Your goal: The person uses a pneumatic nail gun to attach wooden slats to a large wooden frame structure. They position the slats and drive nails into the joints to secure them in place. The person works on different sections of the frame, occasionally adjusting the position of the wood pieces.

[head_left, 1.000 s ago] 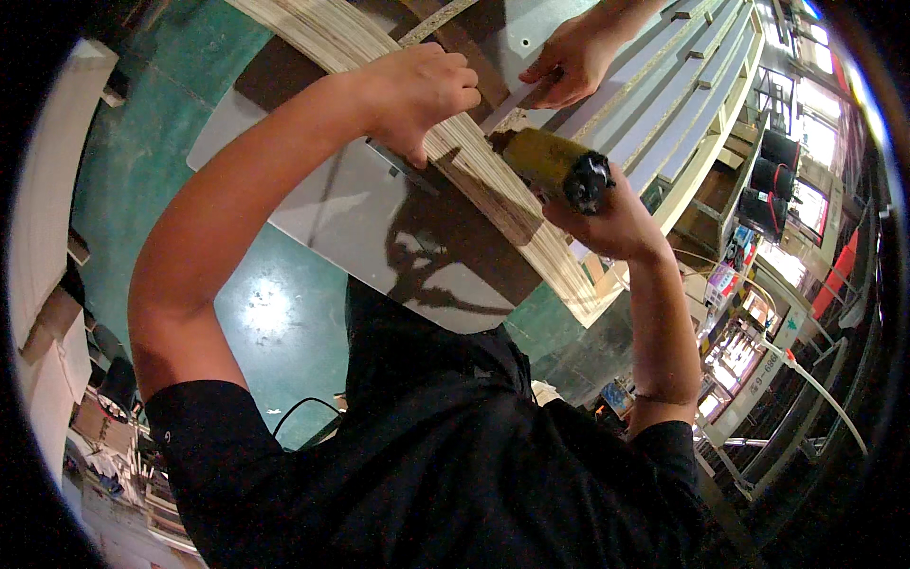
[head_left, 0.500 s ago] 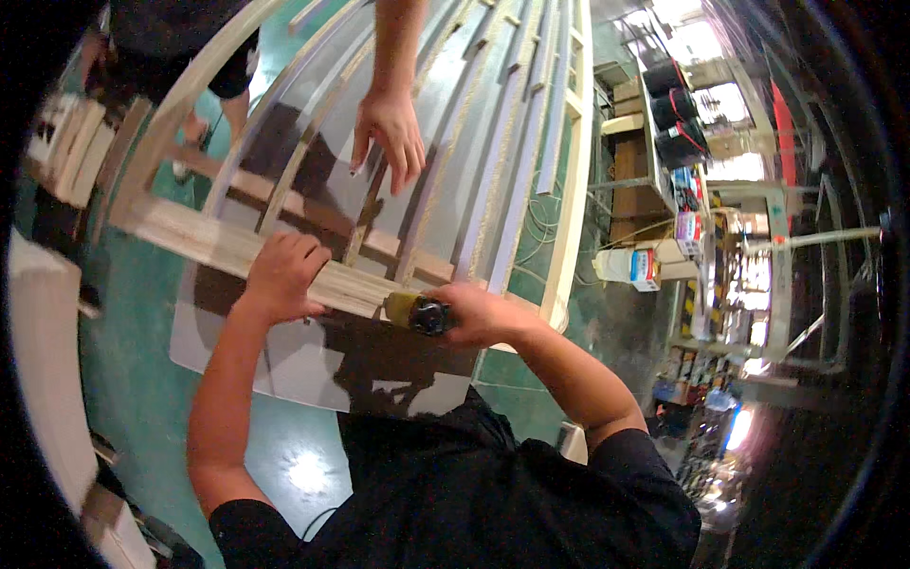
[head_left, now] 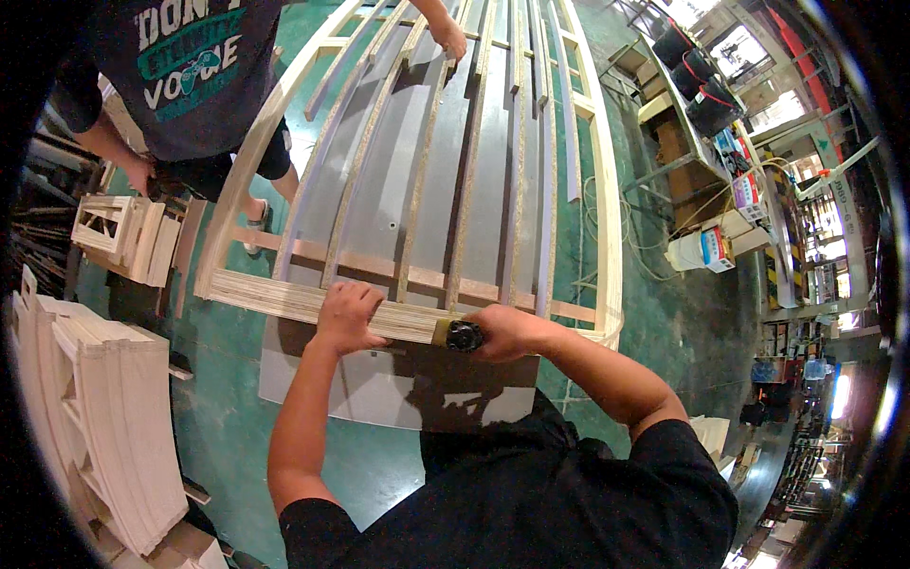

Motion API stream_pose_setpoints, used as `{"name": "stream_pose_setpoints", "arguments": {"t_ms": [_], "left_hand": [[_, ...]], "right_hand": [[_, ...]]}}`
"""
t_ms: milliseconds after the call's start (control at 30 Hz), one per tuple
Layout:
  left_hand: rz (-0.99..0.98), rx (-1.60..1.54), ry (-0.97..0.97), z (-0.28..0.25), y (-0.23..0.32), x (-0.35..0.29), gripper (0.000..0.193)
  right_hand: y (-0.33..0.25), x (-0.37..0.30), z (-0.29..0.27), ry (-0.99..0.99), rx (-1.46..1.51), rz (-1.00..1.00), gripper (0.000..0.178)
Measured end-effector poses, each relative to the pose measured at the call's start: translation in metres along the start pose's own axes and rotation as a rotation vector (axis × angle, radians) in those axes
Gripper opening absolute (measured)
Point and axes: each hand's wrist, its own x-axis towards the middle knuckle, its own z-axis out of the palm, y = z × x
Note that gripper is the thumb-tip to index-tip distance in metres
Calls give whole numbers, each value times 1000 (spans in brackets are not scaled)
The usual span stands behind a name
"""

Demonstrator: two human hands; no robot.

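A large pale wooden frame [head_left: 389, 326] with long thin slats [head_left: 414, 211] running away from me lies across grey panels [head_left: 431, 196]. My left hand [head_left: 347, 317] is closed over the near end rail, fingers on top and thumb against the side facing me. To its right, my right hand [head_left: 504, 332] grips a hand tool [head_left: 463, 335] with an olive-yellow body and a round black end, held at the same rail. Its exact kind and its working tip are hidden. Beyond, a co-worker's hand [head_left: 449, 40] reaches down to the far part of the slats.
The co-worker [head_left: 194, 81] stands at the far left beside the frame. Stacks of pale wooden frames [head_left: 118, 417] and smaller wooden pieces [head_left: 128, 237] stand on the left. To the right are a metal bench [head_left: 678, 142] with black buckets [head_left: 711, 104], a white bucket [head_left: 684, 254] and a loose hose [head_left: 645, 248].
The co-worker's hand has drawn back from the middle of the slats to their far part. My view has shifted; both my hands stay at the near rail, the right with the tool.
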Motion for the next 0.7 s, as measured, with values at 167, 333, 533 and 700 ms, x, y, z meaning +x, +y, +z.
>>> {"name": "stream_pose_setpoints", "arguments": {"t_ms": [167, 333, 533, 700], "left_hand": [[-10, -22, -1, -2, 3, 0, 69], [17, -23, 53, 1, 2, -1, 70], [-5, -3, -10, 0, 0, 1, 69], [31, -46, 66, 2, -1, 0, 69]], "right_hand": [[4, 0, 2, 18, 15, -18, 40], [2, 1, 1, -6, 31, -1, 38], [2, 0, 0, 15, 49, -19, 40], [3, 3, -1, -51, 47, 69, 39]]}}
